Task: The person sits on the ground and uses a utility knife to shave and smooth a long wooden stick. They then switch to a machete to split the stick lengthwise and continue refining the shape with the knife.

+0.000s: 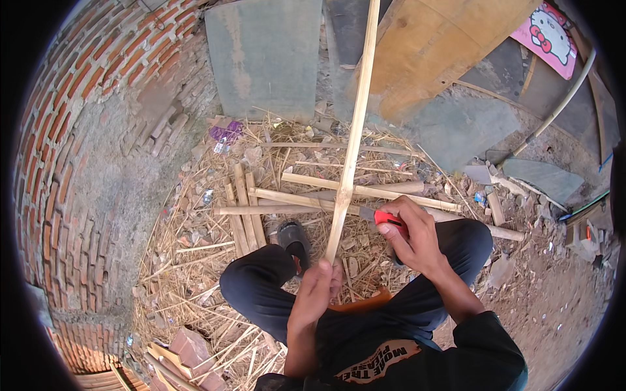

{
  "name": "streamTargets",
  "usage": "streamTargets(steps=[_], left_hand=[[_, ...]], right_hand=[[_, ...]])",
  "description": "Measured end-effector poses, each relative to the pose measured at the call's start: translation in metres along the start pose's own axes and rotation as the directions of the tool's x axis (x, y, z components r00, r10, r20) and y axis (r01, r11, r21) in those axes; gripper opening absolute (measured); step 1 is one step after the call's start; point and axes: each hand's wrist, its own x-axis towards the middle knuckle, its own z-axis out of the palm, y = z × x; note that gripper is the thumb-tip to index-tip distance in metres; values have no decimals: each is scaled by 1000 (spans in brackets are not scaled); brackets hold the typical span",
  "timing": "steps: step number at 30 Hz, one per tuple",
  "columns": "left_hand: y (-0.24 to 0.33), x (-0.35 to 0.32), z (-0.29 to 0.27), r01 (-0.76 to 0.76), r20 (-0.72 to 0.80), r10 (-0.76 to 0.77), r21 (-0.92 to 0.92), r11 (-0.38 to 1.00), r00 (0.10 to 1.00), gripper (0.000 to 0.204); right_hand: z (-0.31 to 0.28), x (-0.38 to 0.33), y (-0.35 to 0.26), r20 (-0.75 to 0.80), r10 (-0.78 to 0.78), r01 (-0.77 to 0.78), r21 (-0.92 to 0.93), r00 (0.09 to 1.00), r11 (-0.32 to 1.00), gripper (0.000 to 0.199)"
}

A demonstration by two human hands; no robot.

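A long, pale bamboo strip (355,140) rises from between my knees up past the top edge of the view. My left hand (316,291) is closed around its lower end. In my right hand (418,238) is a red utility knife (391,221), its short blade pointing left at the strip's right edge. Whether the blade touches the strip, I cannot tell. Beneath, several cut bamboo pieces (306,181) lie crossed on the ground, partly hidden by the strip and my right hand.
Straw and shavings (189,260) cover the ground around my feet. A brick wall (72,156) curves along the left. Grey boards (264,58) and a brown sheet (430,49) lean at the back. Rubble (580,238) lies at the right, and a cardboard box (195,352) at lower left.
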Motion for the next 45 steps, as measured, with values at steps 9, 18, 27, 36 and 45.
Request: streamTargets(steps=[9,18,27,36,45], left_hand=[[15,0,16,-222,-70,278,433,874,958,38],[29,-4,34,-209,-153,423,693,690,893,36],[22,-10,36,-110,-168,339,739,665,926,33],[-1,1,18,-85,-57,103,265,961,993,54],[18,6,13,216,303,-154,-181,960,941,66]], right_hand=[[25,-14,-15,146,-280,296,-100,949,950,34],[24,-15,-28,123,-278,295,-166,953,941,35],[1,11,-2,-30,-142,128,-284,989,950,30],[4,8,2,50,130,-139,362,990,922,27],[0,-1,-3,167,309,-337,677,936,655,32]])
